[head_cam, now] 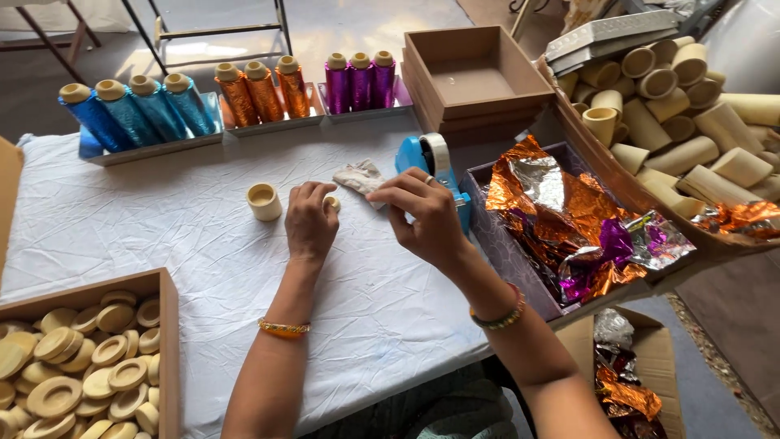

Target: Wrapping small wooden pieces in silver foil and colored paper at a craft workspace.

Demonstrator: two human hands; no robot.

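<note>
blue spools | orange spools | purple spools | white cloth

A white-clothed table carries a cream cap, thread-spool trays, and a tape dispenser.

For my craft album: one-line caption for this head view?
Both hands, left hand and right hand, work a small cream piece beside a tape dispenser.

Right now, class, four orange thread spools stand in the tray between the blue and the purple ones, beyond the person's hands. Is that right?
Not quite. The head view shows three orange spools, not four, in the tray between the blue spools and the purple spools, beyond the left hand and right hand.
</note>
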